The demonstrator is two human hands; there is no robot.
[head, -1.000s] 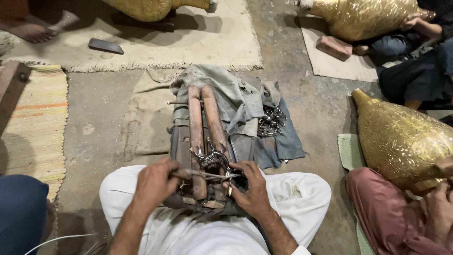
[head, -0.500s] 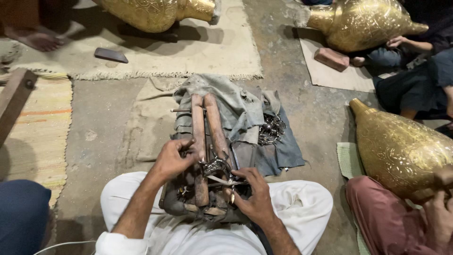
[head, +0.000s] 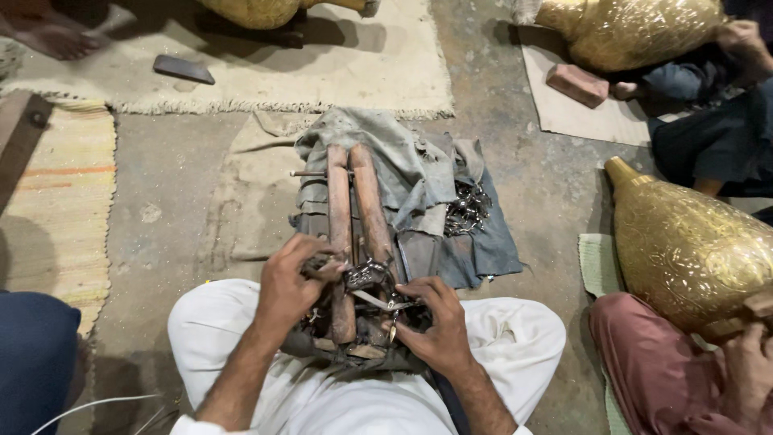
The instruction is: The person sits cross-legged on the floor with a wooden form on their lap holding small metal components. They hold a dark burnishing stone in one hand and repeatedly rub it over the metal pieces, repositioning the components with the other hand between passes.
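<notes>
I see the concrete floor point(head: 161, 209) first, then a big engraved brass vessel point(head: 692, 250) lying at the right beside another person's knee. Straight ahead, a grey cloth point(head: 403, 161) is bunched under a wooden clamp point(head: 354, 209) of two long bars lying between my knees. My left hand point(head: 290, 286) rests against the left bar, fingers curled shut around something small I cannot make out. My right hand point(head: 435, 322) pinches a thin metal tool point(head: 378, 300), which lies across the near end of the clamp, touching a dark metal piece point(head: 366, 274) there.
</notes>
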